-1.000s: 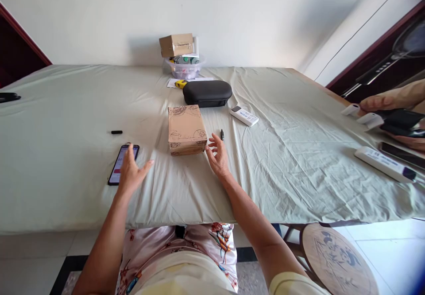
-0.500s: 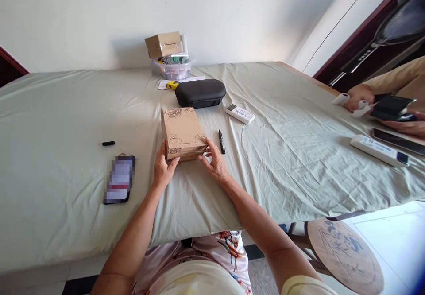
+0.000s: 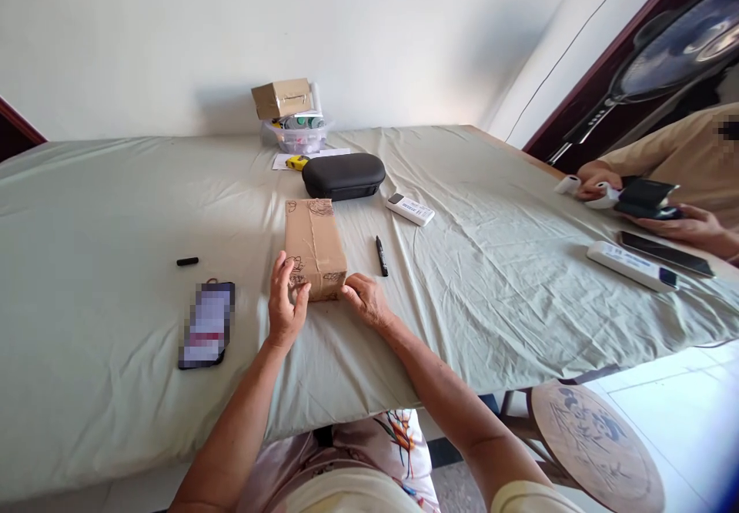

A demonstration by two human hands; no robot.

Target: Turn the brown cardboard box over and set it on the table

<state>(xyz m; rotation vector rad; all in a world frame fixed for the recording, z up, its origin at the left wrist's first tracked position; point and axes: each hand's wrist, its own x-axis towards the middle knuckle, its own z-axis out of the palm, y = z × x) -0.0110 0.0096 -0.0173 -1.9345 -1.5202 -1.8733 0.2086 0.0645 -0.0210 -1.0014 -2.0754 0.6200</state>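
A brown cardboard box (image 3: 312, 246) with drawn flower patterns stands on its side on the pale green tablecloth (image 3: 115, 212). My left hand (image 3: 285, 303) grips its near left corner, fingers curled against the side. My right hand (image 3: 365, 300) presses its near right corner, fingers bent on the bottom edge. A black marker pen (image 3: 381, 256) lies just right of the box. Its black cap (image 3: 187, 261) lies far to the left. A phone (image 3: 207, 324) rests left of my left hand.
Behind the box are a black zip case (image 3: 342, 175), a white remote (image 3: 409, 209), a yellow item (image 3: 297, 162) and a plastic tub (image 3: 299, 137) topped by a small carton (image 3: 281, 98). At the right another person's hands (image 3: 673, 220) hold a dark device beside a long white remote (image 3: 631, 266) and a phone. A round stool (image 3: 594, 447) stands below.
Both hands came in from open above the cloth and took the box by its near corners. The box has been tipped from lying flat onto its narrower side.
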